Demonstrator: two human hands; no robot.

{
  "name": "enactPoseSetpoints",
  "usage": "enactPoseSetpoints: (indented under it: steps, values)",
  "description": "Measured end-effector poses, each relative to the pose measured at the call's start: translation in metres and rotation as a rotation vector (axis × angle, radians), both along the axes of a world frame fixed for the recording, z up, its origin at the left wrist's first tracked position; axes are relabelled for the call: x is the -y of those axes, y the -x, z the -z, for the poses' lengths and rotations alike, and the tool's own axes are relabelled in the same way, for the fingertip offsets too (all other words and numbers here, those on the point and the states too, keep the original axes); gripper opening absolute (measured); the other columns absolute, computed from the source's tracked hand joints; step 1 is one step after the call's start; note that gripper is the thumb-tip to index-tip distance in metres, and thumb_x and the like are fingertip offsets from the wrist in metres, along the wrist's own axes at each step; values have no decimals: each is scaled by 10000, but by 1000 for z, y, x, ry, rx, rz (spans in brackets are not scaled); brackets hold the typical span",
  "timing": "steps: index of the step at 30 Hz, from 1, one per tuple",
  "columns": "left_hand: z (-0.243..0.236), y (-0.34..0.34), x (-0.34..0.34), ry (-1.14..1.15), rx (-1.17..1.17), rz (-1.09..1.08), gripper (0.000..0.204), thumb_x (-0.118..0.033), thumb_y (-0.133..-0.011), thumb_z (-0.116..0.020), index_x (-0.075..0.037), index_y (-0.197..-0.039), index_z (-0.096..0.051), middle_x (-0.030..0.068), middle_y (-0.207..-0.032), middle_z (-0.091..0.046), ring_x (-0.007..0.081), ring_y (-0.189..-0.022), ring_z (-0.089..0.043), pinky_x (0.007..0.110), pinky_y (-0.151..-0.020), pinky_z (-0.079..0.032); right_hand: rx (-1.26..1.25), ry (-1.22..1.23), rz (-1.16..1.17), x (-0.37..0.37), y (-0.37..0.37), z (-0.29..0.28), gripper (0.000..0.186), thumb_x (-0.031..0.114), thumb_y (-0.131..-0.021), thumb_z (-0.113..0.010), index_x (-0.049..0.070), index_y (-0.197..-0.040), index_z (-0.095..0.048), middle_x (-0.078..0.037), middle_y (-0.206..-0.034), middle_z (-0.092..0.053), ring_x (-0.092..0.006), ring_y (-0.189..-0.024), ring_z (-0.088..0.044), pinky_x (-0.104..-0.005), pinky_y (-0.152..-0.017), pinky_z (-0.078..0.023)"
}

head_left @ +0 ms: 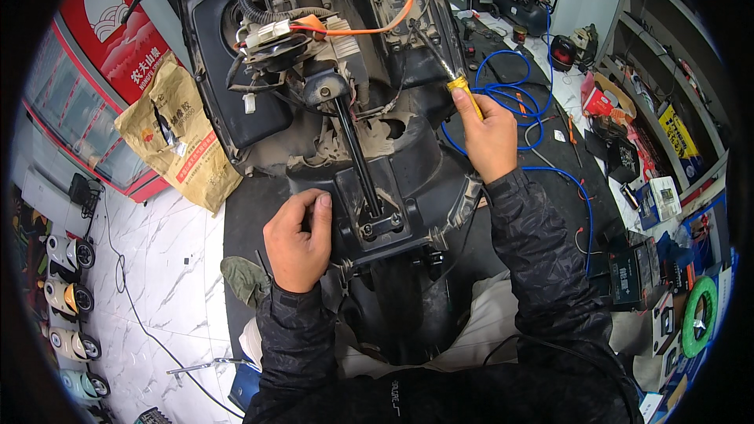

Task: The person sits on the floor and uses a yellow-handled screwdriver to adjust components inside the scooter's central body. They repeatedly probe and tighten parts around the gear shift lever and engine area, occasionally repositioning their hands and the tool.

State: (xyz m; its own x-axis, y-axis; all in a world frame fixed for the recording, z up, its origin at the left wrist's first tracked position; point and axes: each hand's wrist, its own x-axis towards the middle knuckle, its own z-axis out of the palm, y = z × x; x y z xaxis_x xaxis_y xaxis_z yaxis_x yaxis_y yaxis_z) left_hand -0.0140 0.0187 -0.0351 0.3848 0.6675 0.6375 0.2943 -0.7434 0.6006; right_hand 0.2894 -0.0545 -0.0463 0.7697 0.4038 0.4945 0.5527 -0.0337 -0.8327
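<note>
My right hand (pixel 492 138) is wrapped round a screwdriver with a yellow handle (pixel 465 99). Its shaft runs up and left to the dirty side rail of a partly stripped scooter (pixel 393 71); I cannot tell exactly what the tip meets. My left hand (pixel 300 239) is curled at the left edge of the scooter's black plastic fender (pixel 428 165), thumb up and fingertips hidden. Between the hands a black shock absorber rod (pixel 357 153) slants down to a bracket (pixel 382 226). Above it, an orange cable (pixel 369 31) leads from a white connector (pixel 267 34).
A torn brown paper sack (pixel 181 137) leans by a red drinks fridge (pixel 118 39) at the left. A blue air hose (pixel 542 110) coils over the dark mat at right, near an air compressor (pixel 522 4). Cluttered shelves (pixel 667 71) line the right side; small scooters (pixel 67 298) stand at left.
</note>
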Motion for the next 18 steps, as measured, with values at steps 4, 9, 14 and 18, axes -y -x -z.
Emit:
enactPoseSetpoints:
  steps: [4, 9, 14, 18]
  values:
    - [0, 0, 1, -9, 1, 4, 137, -108, -1009, -766, 27, -1033, -753, 141, -852, -741, 194, -689, -673, 307, -687, -539, -50, -6, 4, 2, -2, 0, 537, 471, -1034, -749, -65, -1038, -784, -170, -737, -717, -233, -653, -664, -379, -661, -522]
    - [1, 1, 1, 6, -11, -6, 137, -106, -1014, -756, 31, -1030, -749, 141, -848, -740, 194, -705, -674, 301, -706, -535, -62, -75, 22, 1, -4, 3, 540, 479, -1048, -729, -59, -1054, -776, -152, -746, -715, -217, -665, -656, -374, -663, -517]
    - [-2, 2, 10, 91, 63, 13, 117, -79, -1001, -753, 35, -1026, -749, 112, -832, -725, 156, -698, -639, 292, -695, -516, -40, -221, 96, -6, -15, -1, 526, 458, -1072, -711, -61, -1000, -760, -67, -696, -636, -132, -641, -564, -341, -607, -444]
    - [-7, -5, 32, 125, 12, 127, 108, -67, -1002, -746, 37, -1030, -748, 101, -824, -710, 139, -694, -610, 288, -674, -495, -216, -339, 51, -5, -42, -16, 568, 484, -1073, -709, -72, -962, -744, -4, -682, -571, -77, -653, -474, -317, -584, -404]
